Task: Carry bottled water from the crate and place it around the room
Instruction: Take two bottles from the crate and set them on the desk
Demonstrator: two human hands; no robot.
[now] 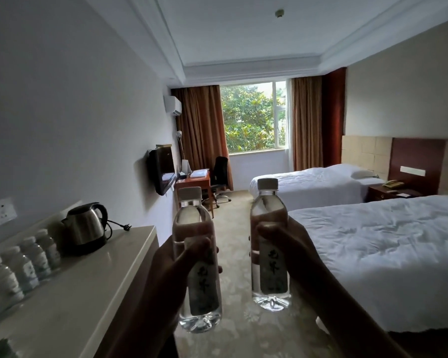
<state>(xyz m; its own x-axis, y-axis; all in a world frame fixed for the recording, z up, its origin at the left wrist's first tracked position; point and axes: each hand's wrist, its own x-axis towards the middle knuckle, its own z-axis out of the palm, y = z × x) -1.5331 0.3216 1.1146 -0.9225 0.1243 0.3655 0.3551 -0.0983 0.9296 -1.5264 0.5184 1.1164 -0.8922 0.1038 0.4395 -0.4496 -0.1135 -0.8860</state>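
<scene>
Carpet aisle (233, 228) runs open down the middle of the room, w/ the bench (93, 280) edge on the left and the near bed (386, 254) edge on the right; both hands sit in that gap, clear of either edge. Aisle carries on to a desk (195, 180) and black chair (220, 174) under the window (254, 117), curtains both sides.

Bench top is pale and smooth; a steel kettle (87, 228) stands on it near the wall, cord trailing to the right. A row of bottles (23, 267) stands along the bench's back, blurred. Wall socket (0, 211) above them, TV (162, 171) mounted further along the wall. Far bed (318, 182) has a nightstand (391, 192) w/ a phone beside it.

Left hand (171, 270) is wrapped round the left bottle (197, 259) at mid-body, fingers closed on it, bottle tilted slightly. Right hand (292, 251) grips the right bottle (269, 244) the same way, thumb across the front above the label. Both bottles capped, held in the air side by side, not touching each other.
</scene>
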